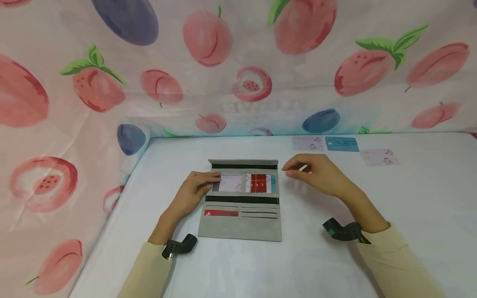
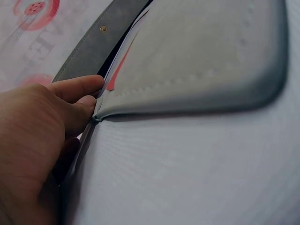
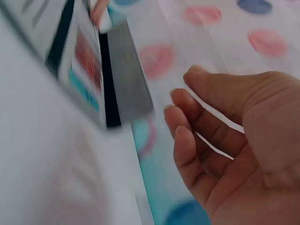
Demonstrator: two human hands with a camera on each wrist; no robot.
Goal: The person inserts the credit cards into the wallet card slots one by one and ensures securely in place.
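A grey wallet (image 1: pixel 240 227) lies unfolded on the table. Its upper panel carries a pale floral card (image 1: pixel 231 183) on the left and red-and-white cards (image 1: pixel 258 183) with a blue edge on the right. One lower slot shows a red card strip (image 1: pixel 221 213). My left hand (image 1: pixel 193 190) holds the wallet's left edge near the fold, thumb and forefinger (image 2: pixel 79 89) against it. Right of the wallet hovers my right hand (image 1: pixel 316 171), its fingers loosely bent; a gap shows between thumb and fingers in the right wrist view, with nothing held.
At the table's back right lie a pale floral card (image 1: pixel 307 143), a blue VIP card (image 1: pixel 341 144) and another pale card (image 1: pixel 379 157). Behind the table hangs a fruit-printed curtain (image 1: pixel 208 95). Each wrist wears a black camera.
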